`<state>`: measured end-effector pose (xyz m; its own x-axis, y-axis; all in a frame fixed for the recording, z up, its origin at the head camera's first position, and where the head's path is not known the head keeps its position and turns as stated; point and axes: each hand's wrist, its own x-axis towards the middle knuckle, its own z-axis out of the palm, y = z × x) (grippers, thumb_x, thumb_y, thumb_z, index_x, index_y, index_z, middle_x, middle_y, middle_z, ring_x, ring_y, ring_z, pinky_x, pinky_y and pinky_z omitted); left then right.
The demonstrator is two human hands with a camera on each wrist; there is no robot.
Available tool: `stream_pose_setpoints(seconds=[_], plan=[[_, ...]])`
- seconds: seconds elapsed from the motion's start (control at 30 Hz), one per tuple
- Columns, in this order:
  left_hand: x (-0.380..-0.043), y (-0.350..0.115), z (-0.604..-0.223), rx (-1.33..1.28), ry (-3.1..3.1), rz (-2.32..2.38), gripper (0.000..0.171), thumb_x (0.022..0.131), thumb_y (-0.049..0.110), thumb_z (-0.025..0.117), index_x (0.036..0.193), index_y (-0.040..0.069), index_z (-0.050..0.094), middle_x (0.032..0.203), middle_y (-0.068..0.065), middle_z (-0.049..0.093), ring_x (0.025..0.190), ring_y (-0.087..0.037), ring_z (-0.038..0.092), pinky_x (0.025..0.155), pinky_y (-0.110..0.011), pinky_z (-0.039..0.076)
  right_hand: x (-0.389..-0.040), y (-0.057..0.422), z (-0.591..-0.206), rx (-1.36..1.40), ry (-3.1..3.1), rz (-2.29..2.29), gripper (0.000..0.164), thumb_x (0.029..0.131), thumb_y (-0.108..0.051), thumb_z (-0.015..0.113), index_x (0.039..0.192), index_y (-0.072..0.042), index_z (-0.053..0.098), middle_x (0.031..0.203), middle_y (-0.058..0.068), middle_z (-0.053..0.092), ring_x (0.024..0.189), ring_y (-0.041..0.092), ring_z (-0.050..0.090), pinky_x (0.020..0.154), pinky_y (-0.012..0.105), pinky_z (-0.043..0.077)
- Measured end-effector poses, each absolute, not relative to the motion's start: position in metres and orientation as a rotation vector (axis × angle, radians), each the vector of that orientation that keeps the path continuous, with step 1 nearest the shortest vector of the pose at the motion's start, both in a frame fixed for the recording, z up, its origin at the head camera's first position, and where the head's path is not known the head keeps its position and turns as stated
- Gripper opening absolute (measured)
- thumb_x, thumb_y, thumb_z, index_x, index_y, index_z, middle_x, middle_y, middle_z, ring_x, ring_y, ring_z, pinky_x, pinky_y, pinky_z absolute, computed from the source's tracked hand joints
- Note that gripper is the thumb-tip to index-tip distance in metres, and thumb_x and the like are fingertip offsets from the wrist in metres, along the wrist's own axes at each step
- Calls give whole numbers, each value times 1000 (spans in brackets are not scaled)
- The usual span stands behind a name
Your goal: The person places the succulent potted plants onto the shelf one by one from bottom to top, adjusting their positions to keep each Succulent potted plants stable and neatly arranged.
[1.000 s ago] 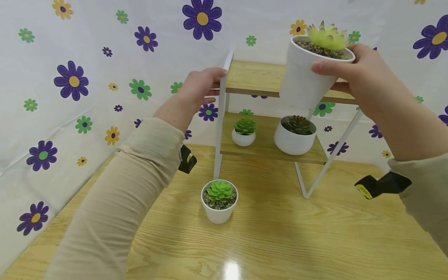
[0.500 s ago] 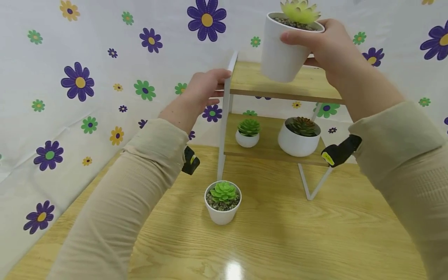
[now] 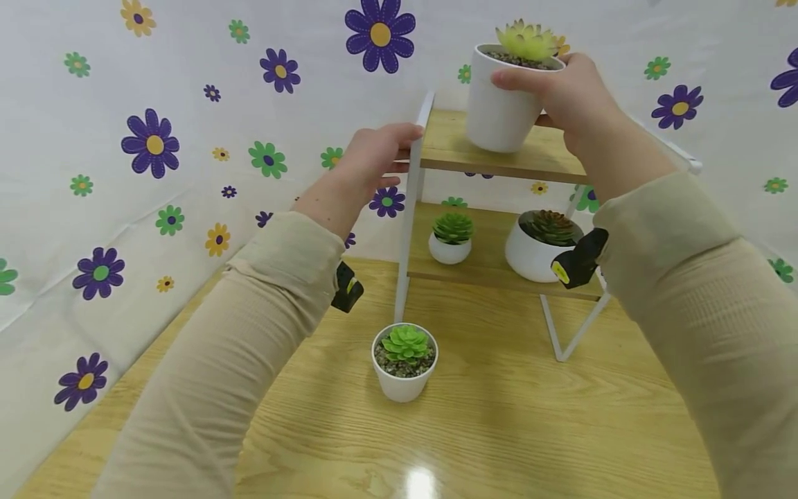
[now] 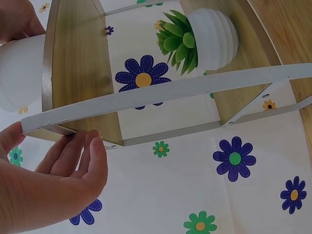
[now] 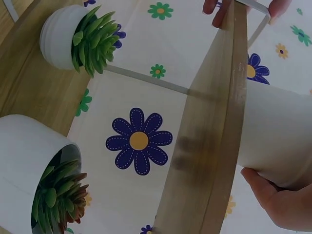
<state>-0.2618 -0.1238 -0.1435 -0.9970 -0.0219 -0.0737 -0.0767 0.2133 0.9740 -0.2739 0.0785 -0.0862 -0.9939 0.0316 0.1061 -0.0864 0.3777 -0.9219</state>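
Observation:
My right hand (image 3: 576, 97) grips a tall white pot (image 3: 499, 111) with a yellow-green succulent (image 3: 526, 41) in gravel, thumb near the rim. The pot's base overlaps the top board (image 3: 445, 132) of a two-tier plant stand, left of its middle. At the stand's upper left corner, my left hand (image 3: 374, 159) pinches the white metal frame (image 4: 141, 97), thumb on one side and fingers curled behind. In the right wrist view, the pot (image 5: 278, 131) stands right at the top board's edge (image 5: 234, 112); its far side is hidden.
On the lower board, a small green succulent in a white pot (image 3: 450, 251) sits left of a wider pot (image 3: 530, 256) with a reddish-green succulent. Another potted succulent (image 3: 404, 378) stands on the wooden table (image 3: 499, 430) before the stand. Behind hangs a flower-print sheet (image 3: 206, 152).
My right hand has carried the tall pot leftward over the top board, rising at first and then lowering to it. The left hand keeps its hold on the frame.

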Motion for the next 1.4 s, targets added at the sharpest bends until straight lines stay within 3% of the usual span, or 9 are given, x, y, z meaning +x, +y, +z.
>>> stream_pose_setpoints(seconds=[0.3, 0.5, 0.77, 1.13, 1.27, 1.4], plan=[[-261, -114, -140, -68, 2417, 1924, 46, 95, 39, 49, 132, 12, 52, 132, 0, 55, 119, -15, 50, 104, -30, 39, -278, 79, -90, 62, -2509, 1692, 84, 78, -41, 72, 144, -21, 23, 145, -5, 36, 131, 17, 37, 114, 32, 26], [-260, -110, -139, -52, 2424, 1915, 46, 95, 39, 49, 132, 12, 52, 132, 1, 55, 119, -15, 50, 104, -30, 39, -280, 81, -91, 104, -2517, 1670, 83, 82, -40, 68, 145, -18, 19, 148, -2, 32, 132, 16, 36, 112, 29, 29], [-261, -109, -139, -50, 2419, 1920, 46, 95, 39, 49, 132, 12, 52, 132, 0, 55, 119, -14, 49, 105, -30, 39, -279, 87, -96, 155, -2586, 1680, 75, 84, -33, 67, 145, -17, 25, 149, -2, 31, 135, 16, 33, 113, 37, 29], [-262, -115, -142, -75, 2406, 1932, 45, 95, 40, 48, 131, 13, 52, 133, 0, 55, 120, -15, 50, 105, -31, 37, -265, 102, -108, 69, -2728, 1553, 83, 85, -38, 65, 149, -20, 16, 153, 4, 28, 133, 24, 40, 111, 34, 33], [-262, -119, -143, -91, 2379, 1961, 44, 95, 39, 49, 131, 13, 53, 133, 0, 55, 120, -15, 51, 105, -31, 37, -249, 109, -118, 125, -2656, 1554, 72, 87, -38, 63, 145, -19, 27, 137, 3, 45, 125, 23, 48, 108, 36, 37], [-262, -122, -144, -94, 2377, 1960, 45, 95, 39, 49, 131, 14, 52, 133, 0, 55, 121, -15, 50, 105, -30, 37, -229, 121, -134, 267, -2556, 1551, 57, 87, -34, 64, 136, -13, 41, 110, -6, 56, 105, 14, 56, 90, 23, 49]])
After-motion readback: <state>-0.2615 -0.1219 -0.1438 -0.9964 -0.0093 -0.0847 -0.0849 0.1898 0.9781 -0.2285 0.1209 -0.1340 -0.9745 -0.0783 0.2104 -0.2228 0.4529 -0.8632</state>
